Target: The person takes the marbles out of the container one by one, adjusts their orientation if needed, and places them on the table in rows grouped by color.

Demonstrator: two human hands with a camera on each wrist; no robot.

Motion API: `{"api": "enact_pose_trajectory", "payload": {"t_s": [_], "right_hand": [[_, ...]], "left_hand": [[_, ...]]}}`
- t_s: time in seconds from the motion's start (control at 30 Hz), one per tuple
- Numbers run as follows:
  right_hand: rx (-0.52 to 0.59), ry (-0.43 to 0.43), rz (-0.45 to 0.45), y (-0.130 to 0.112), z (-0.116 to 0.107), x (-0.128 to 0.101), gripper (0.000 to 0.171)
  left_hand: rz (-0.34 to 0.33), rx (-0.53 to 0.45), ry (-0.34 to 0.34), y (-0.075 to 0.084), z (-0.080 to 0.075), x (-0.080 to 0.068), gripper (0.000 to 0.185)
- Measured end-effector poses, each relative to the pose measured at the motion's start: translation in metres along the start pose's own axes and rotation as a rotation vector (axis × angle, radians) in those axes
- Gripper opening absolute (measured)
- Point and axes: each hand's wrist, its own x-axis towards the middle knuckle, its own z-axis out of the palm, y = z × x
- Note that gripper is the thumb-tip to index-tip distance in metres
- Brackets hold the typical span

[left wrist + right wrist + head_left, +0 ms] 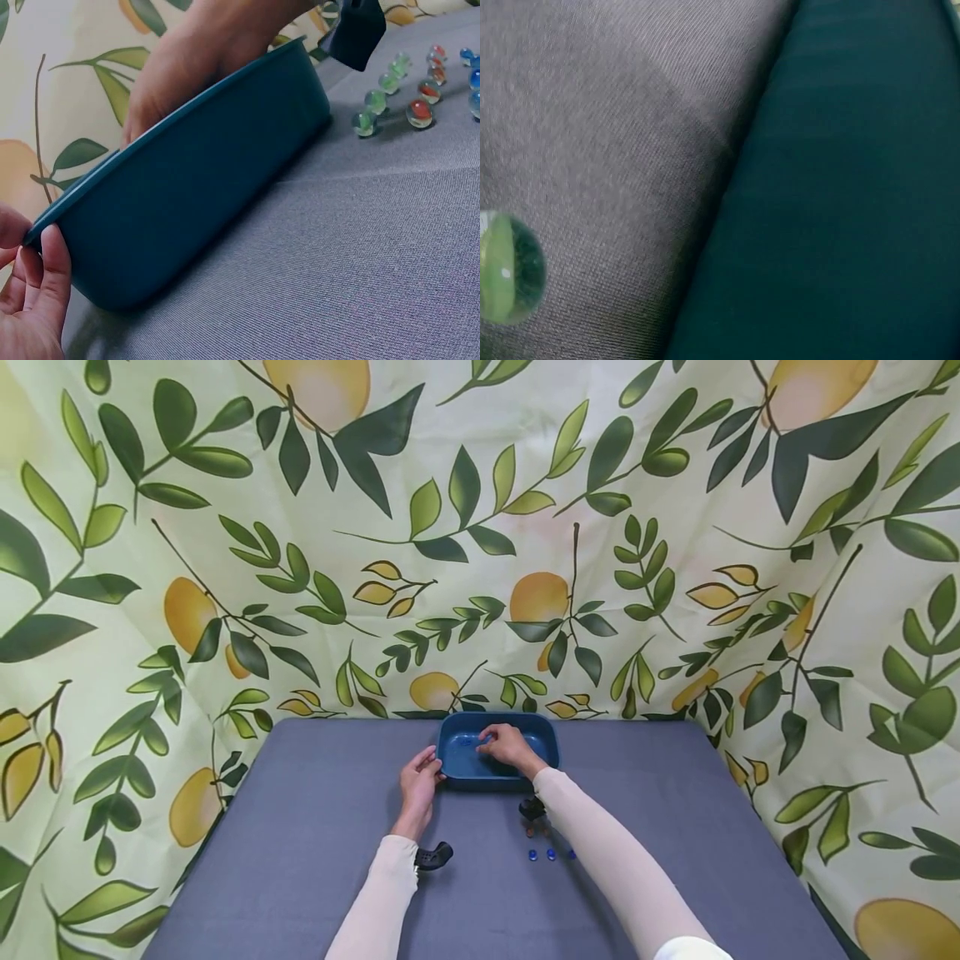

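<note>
Head view has the blue tub (498, 774) at the far edge of the grey table (300, 827), left hand (418, 781) pinching its left rim and right hand (508, 746) curled down inside it (can't tell if it holds anything). Only the left wrist view shows the marbles (420, 112) properly, green, red and blue, near the tub. Right wrist view just catches one green marble (506, 268) by the tub wall; no readable writing anywhere.

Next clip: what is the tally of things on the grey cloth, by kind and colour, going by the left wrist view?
Green marbles: 4
Red marbles: 4
Blue marbles: 3, at the frame edge, so more may be cut off
Blue tray: 1
Total: 12 things in view
</note>
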Motion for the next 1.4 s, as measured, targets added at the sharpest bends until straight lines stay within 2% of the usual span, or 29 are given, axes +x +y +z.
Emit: {"api": "enact_pose_trajectory", "payload": {"t_s": [0.23, 0.4, 0.57, 0.8, 1.03, 1.17, 1.4], "right_hand": [[-0.070, 0.058, 0.063, 0.009, 0.002, 0.008, 0.025], [-0.089, 0.110, 0.062, 0.012, -0.001, 0.011, 0.027], [-0.106, 0.125, 0.079, 0.018, -0.003, 0.011, 0.024], [-0.119, 0.127, 0.099, 0.020, -0.002, 0.011, 0.020], [-0.174, 0.121, 0.100, 0.020, -0.002, 0.010, 0.015], [-0.176, 0.122, 0.097, 0.019, -0.003, 0.007, 0.013], [-0.087, 0.122, 0.065, 0.021, -0.007, 0.006, 0.013]], "left_hand": [[-0.001, 0.010, -0.007, -0.005, 0.000, 0.000, 0.038], [0.008, 0.009, -0.005, -0.004, 0.000, 0.003, 0.038], [0.016, 0.013, -0.011, -0.003, -0.001, 0.001, 0.038], [0.068, -0.020, -0.013, -0.003, 0.000, -0.002, 0.036], [0.007, 0.004, -0.002, -0.002, 0.001, 0.000, 0.037], [0.006, 0.010, 0.002, -0.002, 0.001, 0.000, 0.037], [0.000, 0.013, -0.001, -0.001, 0.001, -0.001, 0.038]]}}
